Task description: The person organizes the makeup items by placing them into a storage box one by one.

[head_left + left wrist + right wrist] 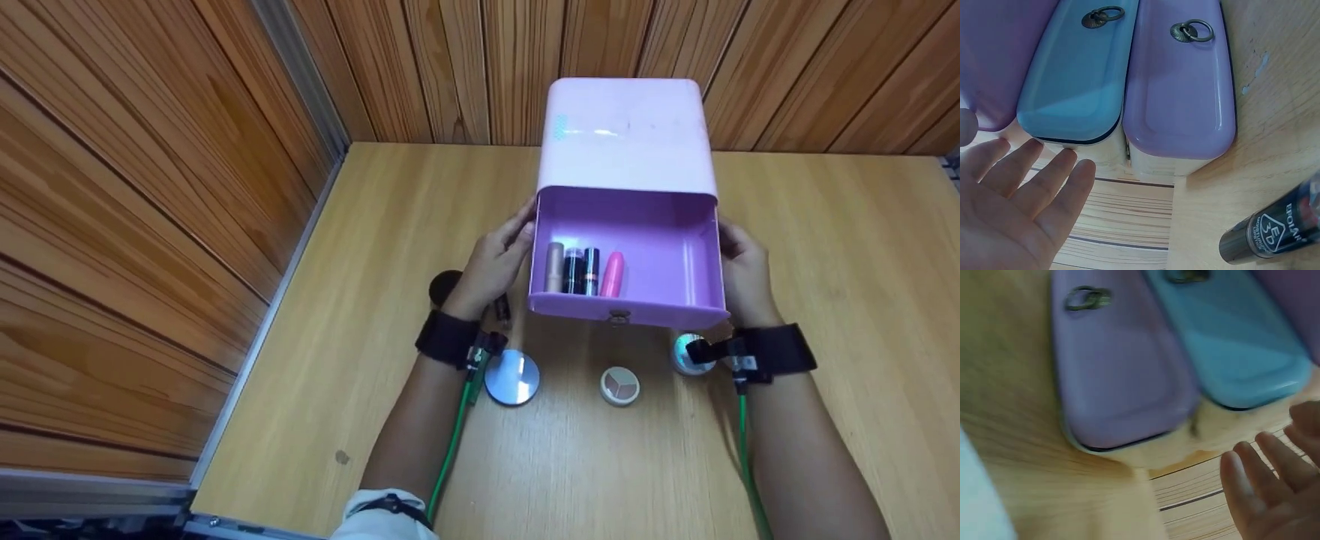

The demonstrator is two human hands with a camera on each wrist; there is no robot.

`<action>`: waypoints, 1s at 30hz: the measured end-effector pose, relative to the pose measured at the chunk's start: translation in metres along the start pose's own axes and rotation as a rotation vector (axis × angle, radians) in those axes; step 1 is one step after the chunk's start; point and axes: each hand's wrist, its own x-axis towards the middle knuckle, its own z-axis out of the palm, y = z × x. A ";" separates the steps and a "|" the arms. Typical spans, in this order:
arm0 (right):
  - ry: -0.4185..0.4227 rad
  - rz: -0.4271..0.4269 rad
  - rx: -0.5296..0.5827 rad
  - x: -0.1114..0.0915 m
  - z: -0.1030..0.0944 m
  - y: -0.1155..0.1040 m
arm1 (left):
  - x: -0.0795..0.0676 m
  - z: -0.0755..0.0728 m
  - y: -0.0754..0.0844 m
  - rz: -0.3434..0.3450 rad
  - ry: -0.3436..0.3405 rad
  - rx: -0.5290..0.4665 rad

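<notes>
A pink drawer cabinet (626, 135) stands toward the back of the table, its purple top drawer (667, 259) pulled out. Several lipsticks stand along the drawer's left part, among them a bright pink tube (613, 274) and a beige tube (555, 268). The left hand (495, 262) lies along the cabinet's left side; in the left wrist view its fingers are extended beside the closed blue drawer (1078, 73). On the opposite side is the right hand (748, 277), fingers fairly straight. A lower purple drawer (1179, 90) is closed too. Both drawers carry ring pulls.
In front of the cabinet lie a shiny round compact (512, 377), a small three-shade powder pot (620, 386) and an iridescent round case (688, 354). A dark round item (445, 287) and a black cosmetic tube (1275, 230) are near the left hand. Wooden panels (450, 67) border the table.
</notes>
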 end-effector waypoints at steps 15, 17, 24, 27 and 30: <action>-0.129 -0.241 -0.332 -0.015 0.016 -0.009 | 0.005 -0.007 -0.002 -0.007 -0.002 -0.080; -0.114 -0.276 -0.384 -0.017 0.020 -0.014 | 0.005 -0.008 -0.001 -0.013 -0.004 -0.084; -0.074 -0.247 -0.447 -0.002 0.017 -0.013 | 0.009 -0.017 0.008 -0.002 0.001 -0.058; -0.073 -0.220 -0.519 0.006 0.019 -0.014 | 0.009 -0.027 0.015 0.024 0.013 -0.075; -0.081 -0.217 -0.566 0.008 0.027 -0.018 | 0.003 -0.037 0.019 0.038 0.016 -0.058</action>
